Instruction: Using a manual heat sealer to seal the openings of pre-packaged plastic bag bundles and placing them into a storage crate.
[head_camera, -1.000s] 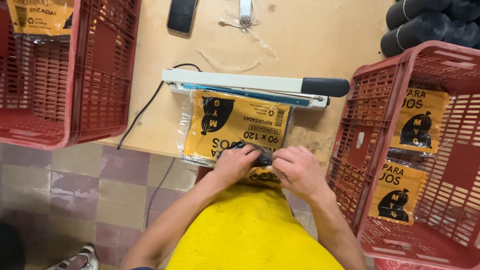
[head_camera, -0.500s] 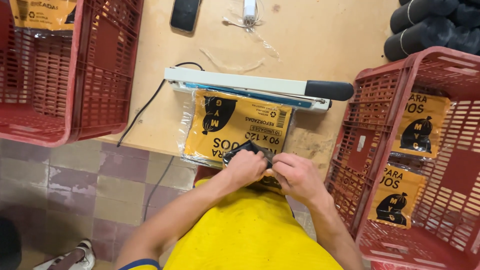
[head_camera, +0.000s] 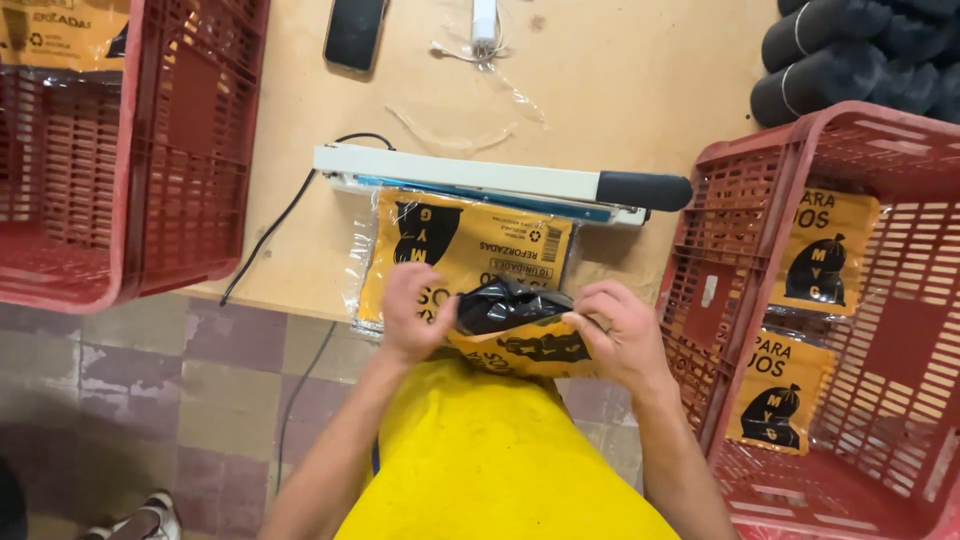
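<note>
A: Starting with the hands, what is held?

B: One roll of black bags (head_camera: 505, 303) is held between the left hand (head_camera: 412, 312) and the right hand (head_camera: 618, 335), at the near edge of the desk (head_camera: 620, 90). The roll is partly tucked into a yellow printed packet (head_camera: 530, 350), which is also gripped. The fingers of both hands are closed on the roll and the packet, one hand at each end.

A: What lies beneath them?

B: A second yellow packet in clear film (head_camera: 465, 250) is laid flat on the desk, its far edge under the arm of one heat sealer (head_camera: 480, 178), a long white bar with a black handle. One black cable (head_camera: 285, 220) is seen running from the sealer's left end over the desk edge toward the tiled floor (head_camera: 150, 400).

A: How many crates are counted?

B: Two red plastic crates. In the right crate (head_camera: 740, 230), two yellow packets (head_camera: 825, 250) are seen, one above the other. In the left crate (head_camera: 190, 150), one yellow packet (head_camera: 55, 35) is visible at the top corner.

A: Anything else on the desk?

B: One dark phone (head_camera: 355, 32) is lying at the far edge, with a small white object (head_camera: 484, 20) beside it that cannot be identified. Several black rolls (head_camera: 850, 50) are stacked at the far right; their exact number cannot be told.
</note>
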